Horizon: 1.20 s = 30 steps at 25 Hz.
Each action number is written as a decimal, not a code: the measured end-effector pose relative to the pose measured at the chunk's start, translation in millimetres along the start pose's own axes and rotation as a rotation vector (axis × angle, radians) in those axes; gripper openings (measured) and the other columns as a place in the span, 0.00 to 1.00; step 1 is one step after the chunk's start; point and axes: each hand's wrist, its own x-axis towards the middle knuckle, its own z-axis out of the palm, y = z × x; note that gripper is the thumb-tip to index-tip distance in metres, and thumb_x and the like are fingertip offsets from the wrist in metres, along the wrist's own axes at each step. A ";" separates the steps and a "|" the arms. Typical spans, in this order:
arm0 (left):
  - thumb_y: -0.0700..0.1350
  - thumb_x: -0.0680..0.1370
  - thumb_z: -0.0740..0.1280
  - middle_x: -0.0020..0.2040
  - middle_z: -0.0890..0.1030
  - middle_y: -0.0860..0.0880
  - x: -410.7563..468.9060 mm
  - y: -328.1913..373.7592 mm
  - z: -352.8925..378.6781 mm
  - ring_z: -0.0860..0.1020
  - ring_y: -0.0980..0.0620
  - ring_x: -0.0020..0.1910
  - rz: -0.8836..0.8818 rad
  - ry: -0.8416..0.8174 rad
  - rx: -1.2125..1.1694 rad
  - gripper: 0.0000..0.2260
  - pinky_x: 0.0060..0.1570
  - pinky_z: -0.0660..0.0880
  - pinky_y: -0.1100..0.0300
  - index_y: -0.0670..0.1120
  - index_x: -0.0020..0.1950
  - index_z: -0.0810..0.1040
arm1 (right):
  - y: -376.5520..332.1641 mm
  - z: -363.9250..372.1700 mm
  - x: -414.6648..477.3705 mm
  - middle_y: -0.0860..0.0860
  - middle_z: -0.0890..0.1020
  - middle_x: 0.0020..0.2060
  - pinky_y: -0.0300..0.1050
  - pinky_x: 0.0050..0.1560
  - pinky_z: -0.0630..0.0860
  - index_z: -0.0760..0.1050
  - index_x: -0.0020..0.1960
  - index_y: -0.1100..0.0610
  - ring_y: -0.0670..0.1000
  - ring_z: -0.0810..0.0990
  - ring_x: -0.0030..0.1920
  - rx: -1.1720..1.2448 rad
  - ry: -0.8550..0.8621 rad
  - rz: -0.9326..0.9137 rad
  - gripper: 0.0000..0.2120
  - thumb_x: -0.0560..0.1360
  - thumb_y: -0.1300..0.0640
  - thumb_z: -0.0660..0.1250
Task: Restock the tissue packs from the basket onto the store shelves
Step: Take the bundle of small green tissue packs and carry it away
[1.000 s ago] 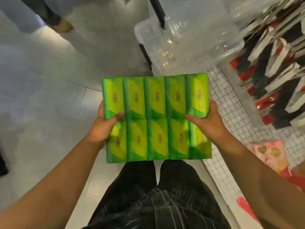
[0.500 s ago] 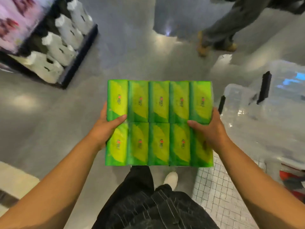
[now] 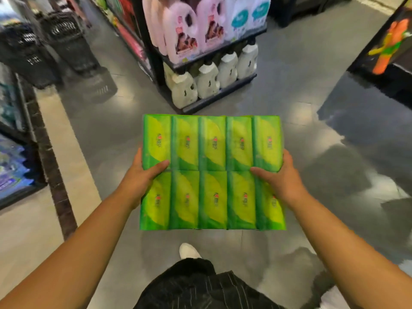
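Both hands grip one green bundle of tissue packs [image 3: 213, 172] from opposite sides. Left hand [image 3: 141, 180] clamps the bundle's left edge at mid-height, thumb lying flat across the top face and pointing inward along the seam between the two rows, the other fingers hidden under the edge. Right hand [image 3: 283, 179] mirrors it on the right edge, thumb likewise stretched inward over the top, the remaining fingers tucked out of sight beneath. Each forearm is bare and runs in from a lower corner of the view, the two converging on the bundle with elbows spread wide.

The bundle is held level and flat in front of the body, above the floor [image 3: 301, 103], touching nothing but the hands. Its top face shows ten packs in two rows of five, wrapped together, each with a small red logo.

Below it are dark striped trousers [image 3: 200, 288] and the toe of a white shoe [image 3: 188, 250]. Ahead, well apart from the bundle, stands a dark shelf [image 3: 214, 98] end with white jugs [image 3: 207, 80] on its bottom tier and pink jugs [image 3: 180, 27] above. Dark baskets [image 3: 64, 39] sit stacked at upper left, blurred.
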 end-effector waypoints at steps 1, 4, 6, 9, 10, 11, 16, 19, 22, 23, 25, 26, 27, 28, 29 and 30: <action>0.47 0.67 0.74 0.57 0.81 0.51 8.5 9.0 -19.9 0.83 0.52 0.50 0.003 0.035 -0.015 0.35 0.41 0.81 0.56 0.56 0.72 0.64 | -15.7 21.4 15.1 0.50 0.76 0.54 0.33 0.43 0.68 0.65 0.69 0.57 0.49 0.75 0.52 -0.012 -0.034 -0.011 0.37 0.66 0.58 0.79; 0.51 0.66 0.75 0.60 0.80 0.51 33.2 32.7 -79.7 0.81 0.48 0.54 0.002 0.141 -0.032 0.39 0.48 0.80 0.49 0.59 0.73 0.62 | -63.5 82.6 54.2 0.50 0.77 0.55 0.39 0.48 0.71 0.65 0.66 0.53 0.50 0.77 0.53 -0.030 -0.143 -0.050 0.35 0.65 0.56 0.80; 0.53 0.64 0.76 0.60 0.79 0.51 48.0 47.9 -112.3 0.80 0.48 0.55 -0.010 0.202 -0.045 0.40 0.50 0.79 0.47 0.60 0.73 0.62 | -89.1 118.4 78.2 0.50 0.78 0.55 0.44 0.51 0.73 0.65 0.63 0.51 0.51 0.78 0.54 -0.029 -0.197 -0.074 0.34 0.64 0.55 0.80; 0.53 0.65 0.77 0.61 0.79 0.52 74.9 62.7 -155.0 0.80 0.48 0.57 0.006 0.279 -0.070 0.41 0.52 0.79 0.46 0.61 0.74 0.61 | -128.1 170.2 118.2 0.49 0.77 0.55 0.45 0.51 0.73 0.65 0.61 0.49 0.50 0.77 0.53 -0.055 -0.277 -0.115 0.32 0.65 0.54 0.80; 0.53 0.65 0.77 0.61 0.79 0.53 86.8 66.2 -168.6 0.80 0.48 0.57 0.005 0.313 -0.082 0.41 0.52 0.79 0.45 0.61 0.74 0.61 | -140.9 187.6 133.9 0.49 0.77 0.56 0.47 0.52 0.75 0.65 0.61 0.48 0.50 0.77 0.54 -0.061 -0.309 -0.134 0.32 0.64 0.53 0.80; 0.53 0.65 0.77 0.61 0.79 0.53 99.1 70.3 -180.2 0.80 0.48 0.57 0.007 0.344 -0.094 0.40 0.52 0.79 0.45 0.61 0.74 0.62 | -153.1 204.9 150.6 0.49 0.77 0.56 0.50 0.54 0.76 0.65 0.61 0.47 0.50 0.78 0.54 -0.062 -0.342 -0.154 0.33 0.64 0.53 0.80; 0.51 0.65 0.75 0.60 0.80 0.53 178.1 91.1 -227.5 0.80 0.49 0.57 0.044 0.483 -0.166 0.37 0.54 0.78 0.46 0.60 0.71 0.64 | -210.5 291.4 243.5 0.50 0.75 0.60 0.49 0.57 0.74 0.64 0.65 0.48 0.51 0.76 0.57 -0.092 -0.464 -0.223 0.34 0.66 0.53 0.79; 0.50 0.65 0.75 0.58 0.80 0.55 231.0 115.6 -258.6 0.80 0.52 0.55 0.039 0.591 -0.214 0.37 0.54 0.78 0.46 0.61 0.71 0.64 | -259.0 347.8 307.4 0.50 0.76 0.60 0.52 0.60 0.75 0.64 0.62 0.47 0.51 0.77 0.58 -0.115 -0.574 -0.264 0.33 0.65 0.53 0.80; 0.53 0.63 0.78 0.60 0.80 0.54 274.0 140.4 -297.3 0.81 0.50 0.56 0.020 0.679 -0.265 0.41 0.55 0.77 0.42 0.61 0.72 0.64 | -307.8 407.1 365.1 0.50 0.76 0.59 0.54 0.61 0.75 0.64 0.64 0.49 0.51 0.77 0.58 -0.175 -0.661 -0.316 0.35 0.64 0.49 0.80; 0.54 0.62 0.78 0.61 0.80 0.53 285.5 145.6 -309.3 0.80 0.49 0.57 0.022 0.701 -0.269 0.41 0.55 0.77 0.41 0.60 0.73 0.64 | -322.8 425.2 379.3 0.50 0.76 0.60 0.54 0.60 0.75 0.64 0.65 0.50 0.52 0.77 0.58 -0.193 -0.684 -0.329 0.37 0.63 0.48 0.80; 0.54 0.62 0.79 0.61 0.80 0.52 309.1 156.4 -337.5 0.80 0.48 0.58 0.050 0.737 -0.292 0.41 0.55 0.77 0.41 0.59 0.72 0.65 | -351.4 467.5 407.1 0.49 0.76 0.60 0.53 0.59 0.75 0.63 0.67 0.50 0.51 0.77 0.58 -0.212 -0.743 -0.343 0.39 0.63 0.47 0.80; 0.56 0.60 0.80 0.61 0.80 0.52 321.9 161.3 -355.4 0.80 0.47 0.58 0.051 0.761 -0.304 0.43 0.55 0.77 0.41 0.58 0.72 0.66 | -365.9 492.8 419.0 0.48 0.76 0.59 0.52 0.58 0.75 0.62 0.66 0.50 0.50 0.77 0.58 -0.212 -0.776 -0.341 0.39 0.64 0.48 0.80; 0.58 0.58 0.81 0.62 0.80 0.51 335.9 166.2 -374.9 0.80 0.47 0.59 0.045 0.784 -0.304 0.45 0.55 0.77 0.40 0.58 0.72 0.65 | -380.4 519.1 429.8 0.47 0.76 0.58 0.51 0.57 0.75 0.61 0.66 0.50 0.50 0.77 0.57 -0.210 -0.803 -0.341 0.38 0.64 0.49 0.79; 0.60 0.57 0.81 0.62 0.79 0.51 351.6 170.2 -397.0 0.80 0.47 0.59 0.036 0.803 -0.306 0.47 0.55 0.77 0.41 0.59 0.72 0.65 | -395.4 546.1 439.7 0.47 0.75 0.58 0.49 0.56 0.75 0.61 0.67 0.51 0.49 0.76 0.56 -0.209 -0.827 -0.342 0.38 0.65 0.50 0.79; 0.59 0.58 0.81 0.63 0.79 0.51 368.4 173.9 -419.4 0.80 0.47 0.58 0.034 0.820 -0.314 0.47 0.54 0.78 0.42 0.58 0.73 0.64 | -408.8 574.3 450.3 0.47 0.75 0.57 0.46 0.54 0.74 0.60 0.68 0.53 0.48 0.76 0.55 -0.215 -0.843 -0.337 0.38 0.66 0.51 0.78; 0.57 0.60 0.80 0.62 0.79 0.51 386.1 177.9 -442.9 0.80 0.48 0.58 0.034 0.835 -0.321 0.45 0.53 0.78 0.43 0.58 0.73 0.63 | -421.6 602.5 460.9 0.47 0.75 0.56 0.45 0.53 0.73 0.60 0.69 0.53 0.48 0.76 0.54 -0.217 -0.850 -0.327 0.38 0.67 0.52 0.78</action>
